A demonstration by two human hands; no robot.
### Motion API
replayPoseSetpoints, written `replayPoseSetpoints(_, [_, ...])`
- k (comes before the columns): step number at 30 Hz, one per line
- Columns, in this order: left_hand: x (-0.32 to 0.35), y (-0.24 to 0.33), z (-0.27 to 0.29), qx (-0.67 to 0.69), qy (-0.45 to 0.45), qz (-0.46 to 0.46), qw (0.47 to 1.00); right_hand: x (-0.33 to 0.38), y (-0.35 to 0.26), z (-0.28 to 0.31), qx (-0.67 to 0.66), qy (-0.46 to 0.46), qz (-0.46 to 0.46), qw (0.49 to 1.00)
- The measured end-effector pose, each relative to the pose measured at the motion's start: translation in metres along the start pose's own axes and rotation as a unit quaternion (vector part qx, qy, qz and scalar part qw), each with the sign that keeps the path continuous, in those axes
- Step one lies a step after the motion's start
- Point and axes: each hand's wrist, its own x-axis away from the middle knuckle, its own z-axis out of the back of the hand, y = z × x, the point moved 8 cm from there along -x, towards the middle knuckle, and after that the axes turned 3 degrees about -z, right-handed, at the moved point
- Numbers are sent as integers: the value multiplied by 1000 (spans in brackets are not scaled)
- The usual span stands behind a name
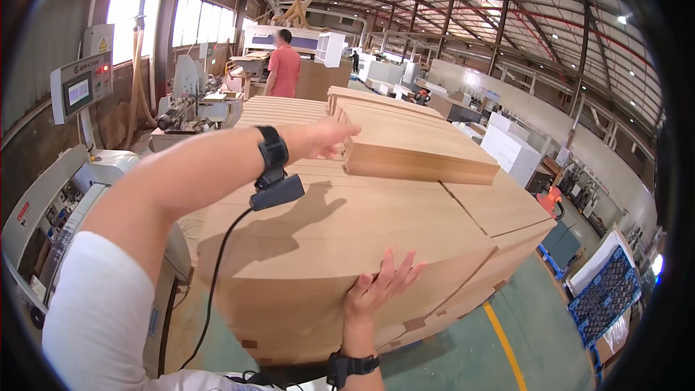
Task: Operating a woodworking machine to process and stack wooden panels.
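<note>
A tall stack of light brown wooden boards (362, 235) stands before me, with a smaller pile of narrower boards (423, 146) lying on top at its far right. My left hand (331, 137) reaches across to the left end of this upper pile and touches it. Its fingers look stretched out, one over the top edge, though part of them is hard to make out. At the front edge of the big stack my right hand (382, 286) rests with its fingers spread, gripping nothing. Each wrist wears a black strap; a small dark device with a cable hangs at the left one.
A control panel with a screen (81, 87) and a pale machine (54, 224) stand at left. Beyond the stack is a person in a red shirt (283, 65). White panels (509, 145) and a blue plastic pallet (607, 297) stand at right; a yellow line (507, 347) crosses the green floor.
</note>
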Motion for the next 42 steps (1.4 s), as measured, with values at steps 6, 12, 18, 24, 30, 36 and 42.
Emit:
replayPoseSetpoints(6, [-48,-35,-39,-117,-55,-18,991,3,11,-4,-7,-20,-11,1000])
replayPoseSetpoints(12, [-90,-69,-57,-26,-53,-59,997,3,10,-4,-23,-34,-23,999])
replayPoseSetpoints(18, [-84,-53,-46,-215,100,-161,958,4,15,-5,-32,-31,-19,999])
replayPoseSetpoints(24, [-40,-17,-57,-274,4,-232,933,3,13,-4,-32,-22,-18,999])
replayPoseSetpoints(30, [38,3,-38,-246,-15,-269,931,4,11,-6,-23,-5,-8,1000])
replayPoseSetpoints(36, [162,3,8,-163,-20,-203,965,3,14,-3,-25,11,-10,1000])
replayPoseSetpoints(42, [284,-20,69,-63,4,-226,972,0,14,5,-19,-25,-13,999])
